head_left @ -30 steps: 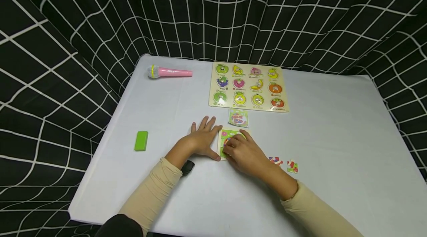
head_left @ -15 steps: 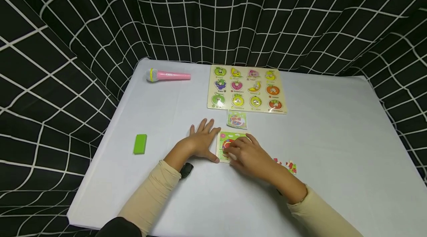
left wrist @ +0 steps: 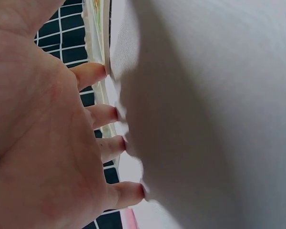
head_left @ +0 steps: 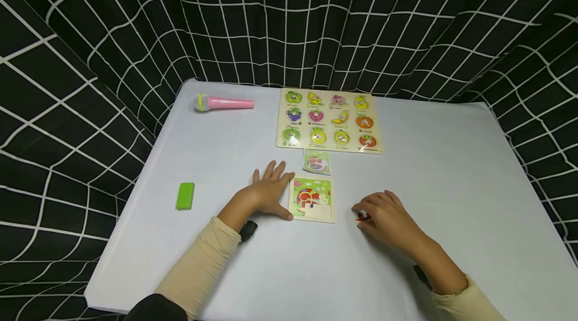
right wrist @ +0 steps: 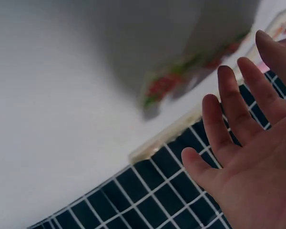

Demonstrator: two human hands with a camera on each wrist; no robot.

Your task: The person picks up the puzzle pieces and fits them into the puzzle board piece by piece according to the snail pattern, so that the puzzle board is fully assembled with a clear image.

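My left hand (head_left: 267,195) rests with spread fingers on the table; its thumb and forefinger touch the left edge of a small square jigsaw puzzle (head_left: 312,199). A green picture with a red, striped figure fills part of this puzzle, and pale bare wood shows at its lower right. Off to the right, my right hand (head_left: 387,220) hovers over loose puzzle pieces. A red puzzle piece (head_left: 363,217) peeks out below its fingertips. In the right wrist view the fingers are loosely extended, close to blurred red and green puzzle pieces (right wrist: 164,87) on the white surface.
Above the puzzle lies a small picture card (head_left: 317,161), touching a wooden fruit peg board (head_left: 329,120). A pink toy microphone (head_left: 224,103) lies at the back left. A green block (head_left: 185,196) sits left of the left hand. Black grid curtains surround the white table (head_left: 451,170).
My right hand has left the puzzle and moved right to the loose pieces, uncovering the puzzle picture. My left hand stays at the puzzle's left edge. The head view has shifted slightly.
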